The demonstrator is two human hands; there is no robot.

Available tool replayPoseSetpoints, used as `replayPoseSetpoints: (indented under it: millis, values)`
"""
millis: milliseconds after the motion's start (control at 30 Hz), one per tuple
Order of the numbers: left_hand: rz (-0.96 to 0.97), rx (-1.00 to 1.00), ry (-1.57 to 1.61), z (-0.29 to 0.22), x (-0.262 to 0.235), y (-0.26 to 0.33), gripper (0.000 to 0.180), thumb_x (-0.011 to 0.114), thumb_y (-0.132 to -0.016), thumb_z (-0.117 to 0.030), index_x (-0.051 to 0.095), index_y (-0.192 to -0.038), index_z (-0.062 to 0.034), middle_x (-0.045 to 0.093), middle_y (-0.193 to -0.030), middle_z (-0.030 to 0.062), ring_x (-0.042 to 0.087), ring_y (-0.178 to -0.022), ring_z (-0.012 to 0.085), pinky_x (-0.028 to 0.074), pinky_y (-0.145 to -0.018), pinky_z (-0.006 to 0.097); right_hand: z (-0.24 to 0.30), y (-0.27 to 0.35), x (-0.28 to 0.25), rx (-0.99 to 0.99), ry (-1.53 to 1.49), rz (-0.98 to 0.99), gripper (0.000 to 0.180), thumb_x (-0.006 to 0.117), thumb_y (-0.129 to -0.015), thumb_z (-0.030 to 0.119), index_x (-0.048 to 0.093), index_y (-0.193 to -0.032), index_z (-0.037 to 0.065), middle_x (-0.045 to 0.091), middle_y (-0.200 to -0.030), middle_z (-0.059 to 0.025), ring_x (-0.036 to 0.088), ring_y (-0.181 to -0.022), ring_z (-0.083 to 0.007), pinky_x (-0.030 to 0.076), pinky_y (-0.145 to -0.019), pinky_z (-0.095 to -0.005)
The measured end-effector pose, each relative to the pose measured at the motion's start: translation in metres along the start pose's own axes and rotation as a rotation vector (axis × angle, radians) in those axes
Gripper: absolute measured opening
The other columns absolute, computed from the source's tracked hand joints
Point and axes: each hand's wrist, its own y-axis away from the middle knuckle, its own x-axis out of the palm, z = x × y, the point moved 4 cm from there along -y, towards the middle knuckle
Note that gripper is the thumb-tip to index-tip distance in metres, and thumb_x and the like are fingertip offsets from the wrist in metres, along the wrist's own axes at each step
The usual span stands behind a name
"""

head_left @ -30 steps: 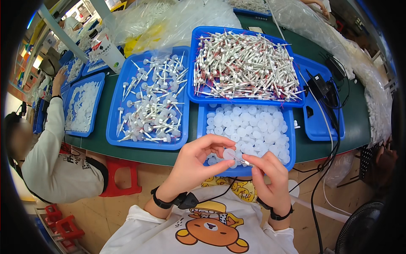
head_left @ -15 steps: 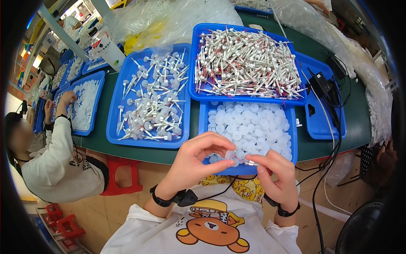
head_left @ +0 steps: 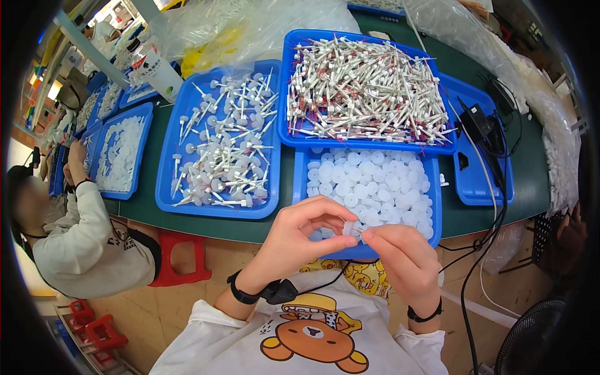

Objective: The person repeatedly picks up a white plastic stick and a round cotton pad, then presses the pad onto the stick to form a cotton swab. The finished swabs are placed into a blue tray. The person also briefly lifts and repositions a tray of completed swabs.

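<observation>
My left hand (head_left: 305, 230) pinches a translucent white plastic disc (head_left: 349, 229) between thumb and fingertips. My right hand (head_left: 406, 253) grips a thin white stick-like piece with fine leads (head_left: 359, 230), its tip meeting the disc; how far it goes in is too small to tell. Both hands are over the near edge of a blue tray (head_left: 436, 212) heaped with similar discs (head_left: 375, 187). Overlapping that tray's far side is another blue tray (head_left: 451, 148), piled with white sticks with red leads (head_left: 369, 87). A left-hand blue tray (head_left: 164, 187) holds sticks joined to discs (head_left: 234, 150).
At the right, a blue tray (head_left: 481, 194) carries a black power adapter (head_left: 478, 125) and cables. A white bottle (head_left: 156, 72) stands beyond the left tray. Plastic sheeting (head_left: 262, 31) lies at the back. A co-worker (head_left: 81, 231) sits at far left beside a tray of white parts (head_left: 119, 156).
My right hand has turned and moved slightly left, bringing the stick up against the disc. My left hand tilts the disc edge-on. The co-worker's hand has drawn back from the tray.
</observation>
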Motion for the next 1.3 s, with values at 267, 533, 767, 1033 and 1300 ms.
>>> replayPoseSetpoints:
  millis: [267, 533, 767, 1033, 1300]
  values:
    - [-0.015, 0.126, 0.022, -0.001, 0.004, -0.001, 0.035, 0.079, -0.076, 0.004, 0.069, -0.109, 0.0005, 0.065, -0.106, 0.0097, 0.062, -0.09, 0.0149, 0.053, -0.082, 0.026, -0.01, -0.001, 0.005, 0.065, -0.077, -0.096, 0.032, 0.076, -0.073, -0.007, 0.068, -0.103, -0.003, 0.07, -0.09, -0.0113, 0.068, -0.074, -0.0261, 0.053, -0.062, -0.0308]
    - [-0.056, 0.181, -0.105, -0.002, 0.001, 0.0, 0.032, 0.082, -0.071, 0.003, 0.073, -0.102, 0.0, 0.071, -0.098, 0.0101, 0.065, -0.086, 0.0166, 0.052, -0.075, 0.027, -0.016, 0.003, 0.008, 0.275, -0.271, -0.048, 0.022, 0.074, -0.078, -0.005, 0.071, -0.1, -0.002, 0.069, -0.083, -0.0116, 0.068, -0.068, -0.0206, 0.051, -0.056, -0.0267]
    - [-0.022, 0.231, -0.291, -0.009, -0.003, 0.0, 0.03, 0.085, -0.067, -0.004, 0.076, -0.095, -0.0029, 0.073, -0.087, 0.0064, 0.067, -0.079, 0.0186, 0.051, -0.072, 0.027, -0.023, 0.013, 0.023, 0.677, -0.782, -0.045, 0.014, 0.066, -0.088, -0.004, 0.071, -0.101, -0.006, 0.069, -0.081, -0.0129, 0.069, -0.07, -0.016, 0.053, -0.059, -0.0236]
    - [-0.048, 0.224, -0.38, -0.008, -0.005, 0.004, 0.034, 0.086, -0.064, -0.002, 0.077, -0.096, -0.0028, 0.073, -0.085, 0.0074, 0.067, -0.076, 0.0164, 0.052, -0.066, 0.026, -0.018, 0.019, 0.039, 0.752, -0.906, -0.121, 0.013, 0.064, -0.09, -0.004, 0.069, -0.101, -0.008, 0.068, -0.086, -0.0139, 0.069, -0.071, -0.0177, 0.054, -0.059, -0.0245]
    - [-0.456, 0.225, -0.711, -0.037, -0.057, 0.015, 0.033, 0.084, -0.069, -0.006, 0.073, -0.101, -0.0031, 0.07, -0.093, 0.0083, 0.066, -0.079, 0.0198, 0.051, -0.071, 0.029, -0.018, -0.002, 0.022, 0.72, -0.613, -0.059, 0.024, 0.069, -0.084, -0.001, 0.069, -0.108, -0.002, 0.068, -0.09, -0.0109, 0.066, -0.081, -0.0152, 0.052, -0.074, -0.0266]
